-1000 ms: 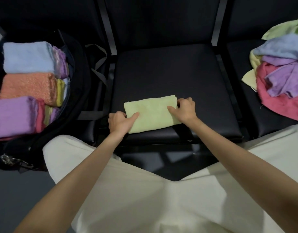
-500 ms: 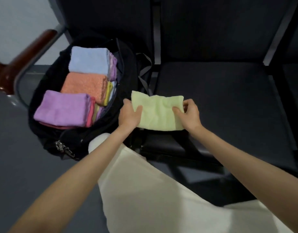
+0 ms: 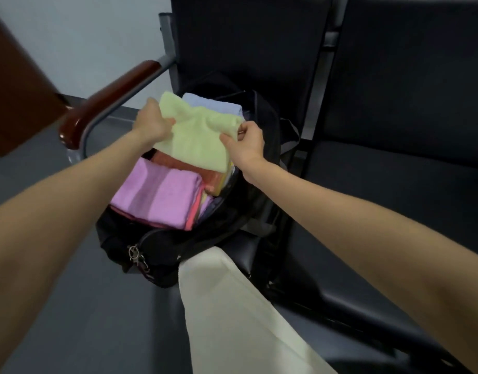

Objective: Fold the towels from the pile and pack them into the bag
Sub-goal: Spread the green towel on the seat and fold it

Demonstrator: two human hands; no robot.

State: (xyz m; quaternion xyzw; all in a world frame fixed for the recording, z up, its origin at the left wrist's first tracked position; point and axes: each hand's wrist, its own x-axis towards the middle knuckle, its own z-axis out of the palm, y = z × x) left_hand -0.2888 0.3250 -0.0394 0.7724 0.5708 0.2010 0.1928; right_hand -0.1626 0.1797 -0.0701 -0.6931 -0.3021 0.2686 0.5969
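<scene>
The bag (image 3: 248, 211) is showing plain black, and every colour here is lying against it. Over its opening a pale yellow-green towel (image 3: 197, 136) is hanging. Inside it, a lilac-pink towel (image 3: 157, 198) is sitting at the near end, a rust-orange towel (image 3: 178, 164) is showing mid-bag, and a light blue towel (image 3: 213, 105) is peeking at the far end. Left of the bag, a reddish-brown armrest (image 3: 111, 95) is gleaming.

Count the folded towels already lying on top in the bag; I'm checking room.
3: pale blue folded towel farthest, orange folded towel in the middle, purple folded towel nearest. More lie beneath, edges only.
</scene>
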